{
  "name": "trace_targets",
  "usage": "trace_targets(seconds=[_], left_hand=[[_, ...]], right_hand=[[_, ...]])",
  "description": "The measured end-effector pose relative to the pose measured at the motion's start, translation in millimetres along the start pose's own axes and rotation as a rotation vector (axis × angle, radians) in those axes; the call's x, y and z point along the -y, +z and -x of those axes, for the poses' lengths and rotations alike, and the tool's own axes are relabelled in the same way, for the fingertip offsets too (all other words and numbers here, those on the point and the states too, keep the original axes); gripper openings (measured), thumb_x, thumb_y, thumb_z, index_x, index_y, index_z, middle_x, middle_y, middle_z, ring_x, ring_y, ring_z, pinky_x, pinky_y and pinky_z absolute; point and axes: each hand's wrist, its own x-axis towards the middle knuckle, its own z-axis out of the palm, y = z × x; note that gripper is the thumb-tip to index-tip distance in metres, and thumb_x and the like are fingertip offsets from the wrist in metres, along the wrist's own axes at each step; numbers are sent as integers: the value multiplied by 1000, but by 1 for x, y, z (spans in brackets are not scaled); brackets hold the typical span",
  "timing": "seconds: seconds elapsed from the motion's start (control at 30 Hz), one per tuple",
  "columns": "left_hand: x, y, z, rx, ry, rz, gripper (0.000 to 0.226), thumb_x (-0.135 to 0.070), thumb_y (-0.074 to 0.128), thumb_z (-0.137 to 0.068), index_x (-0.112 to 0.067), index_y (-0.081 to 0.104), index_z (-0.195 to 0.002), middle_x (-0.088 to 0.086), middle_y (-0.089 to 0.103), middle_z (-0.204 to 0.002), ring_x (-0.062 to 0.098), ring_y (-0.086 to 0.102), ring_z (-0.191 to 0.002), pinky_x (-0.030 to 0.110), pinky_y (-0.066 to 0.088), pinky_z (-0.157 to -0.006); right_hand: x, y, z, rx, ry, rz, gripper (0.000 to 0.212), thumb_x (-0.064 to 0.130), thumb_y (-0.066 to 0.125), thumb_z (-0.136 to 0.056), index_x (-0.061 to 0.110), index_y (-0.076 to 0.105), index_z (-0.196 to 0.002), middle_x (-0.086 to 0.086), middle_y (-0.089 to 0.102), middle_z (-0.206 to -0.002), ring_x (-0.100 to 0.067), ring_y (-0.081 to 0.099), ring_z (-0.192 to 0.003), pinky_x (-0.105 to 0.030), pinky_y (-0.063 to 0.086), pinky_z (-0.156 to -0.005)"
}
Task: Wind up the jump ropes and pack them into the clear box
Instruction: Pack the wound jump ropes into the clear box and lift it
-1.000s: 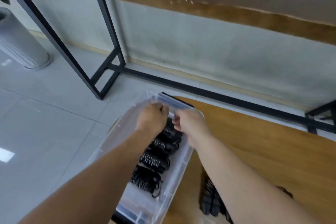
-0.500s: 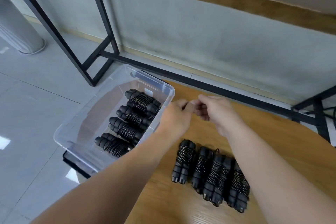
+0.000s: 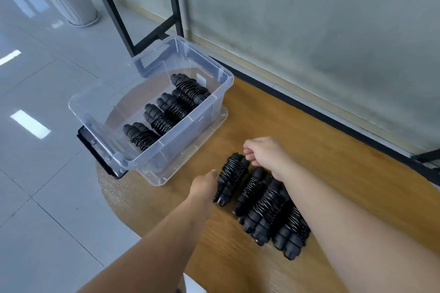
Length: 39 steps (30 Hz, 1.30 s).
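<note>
While both hands close in on the leftmost wound jump rope (image 3: 232, 175) on the desk (image 3: 321, 145), it looks like an easy thing to lift: two stiff ribbed handles side by side w/ thin cord wrapped tight round the middle, so prob. light and rigid as a bundle. The left hand (image 3: 204, 187) is up against the near-left side of it, fingers curled in; can't tell if it has truly clenched on it yet. The right hand (image 3: 263, 153) sits at the far end, its grip looking like a pinch at the handle tips or a loose cord end — too blurred to say which, so I can't call that grip either.

Three more wound ropes (image 3: 271, 211) lie just beside it to the right, touching each other. Four are already packed in a row inside the clear box (image 3: 152, 157), which sits at the desk's left edge w/ its lid (image 3: 190, 150) seemingly under it.

Handling, imo: take it across the wrapped middle, squeezing both handles together. Grabbing one handle only, or just the cord end, could let the winding slip and unravel. Ribbed handles should give decent friction; nothing fragile.
</note>
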Motion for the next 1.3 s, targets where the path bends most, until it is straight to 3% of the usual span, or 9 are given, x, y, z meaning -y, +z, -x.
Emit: trace_targets(seconds=[0.2, 0.3, 0.37, 0.67, 0.8, 0.93, 1.03, 1.13, 1.3], left_hand=[[26, 6, -7, 11, -149, 263, 58, -36, 48, -102, -12, 31, -152, 11, 29, -158, 32, 28, -145, 45, 27, -114], [30, 11, -20, 57, -188, 383, 55, -42, 55, -91, -18, 46, -139, 13, 49, -145, 37, 49, -130, 53, 38, -108], [33, 13, -25, 88, -176, 414, 34, -37, 48, -97, -19, 56, -125, 11, 63, -126, 35, 62, -113, 54, 46, -101], [23, 13, -7, 41, -154, 402, 40, -29, 40, -103, -19, 50, -140, 10, 63, -128, 28, 64, -108, 39, 50, -88], [17, 11, 6, 1, -120, 373, 44, -18, 31, -105, -24, 42, -147, 10, 38, -152, 31, 37, -138, 50, 30, -115], [5, 12, 24, 8, -40, 320, 41, -24, 42, -104, -18, 44, -145, 10, 40, -150, 29, 38, -138, 46, 33, -115], [-5, 14, 36, 64, 78, 201, 32, -33, 49, -100, -15, 61, -123, 7, 56, -130, 25, 53, -119, 39, 43, -104], [-23, 14, 55, 51, 177, 10, 59, -50, 51, -90, -11, 52, -135, 12, 52, -137, 25, 55, -99, 33, 44, -75], [-64, 5, 89, 61, 426, -167, 69, -53, 50, -91, -15, 34, -147, 5, 31, -152, 30, 43, -128, 44, 39, -101]], right_hand=[[-15, 20, -13, 111, -83, 387, 45, 38, 43, -100, 20, 51, -140, 0, 52, -144, -24, 49, -128, -36, 39, -104], [-22, 26, -23, 131, -108, 520, 52, 39, 39, -102, 19, 38, -150, -2, 41, -153, -25, 42, -136, -35, 34, -107], [-25, 28, -29, 134, -110, 555, 51, 38, 38, -102, 19, 37, -150, -3, 40, -153, -26, 41, -136, -34, 34, -107], [-28, 33, -42, 168, -120, 619, 47, 29, 34, -104, 15, 41, -148, -5, 39, -155, -25, 38, -139, -30, 31, -109], [-23, 28, -39, 156, -116, 547, 44, 28, 35, -103, 14, 50, -141, -5, 49, -147, -26, 47, -130, -30, 37, -102], [-9, 10, -24, 83, -122, 407, 37, 29, 40, -102, 15, 61, -128, -5, 59, -134, -28, 53, -120, -34, 42, -96], [4, -15, -6, 15, -121, 285, 35, 31, 41, -102, 18, 61, -128, -4, 61, -127, -26, 55, -110, -36, 42, -92], [14, -42, 14, -69, -124, 185, 32, 35, 41, -102, 22, 60, -125, 1, 60, -114, -20, 52, -99, -34, 42, -84], [40, -70, 46, -188, -182, -32, 34, 33, 46, -101, 22, 57, -131, 6, 56, -119, -19, 54, -109, -36, 40, -90]])
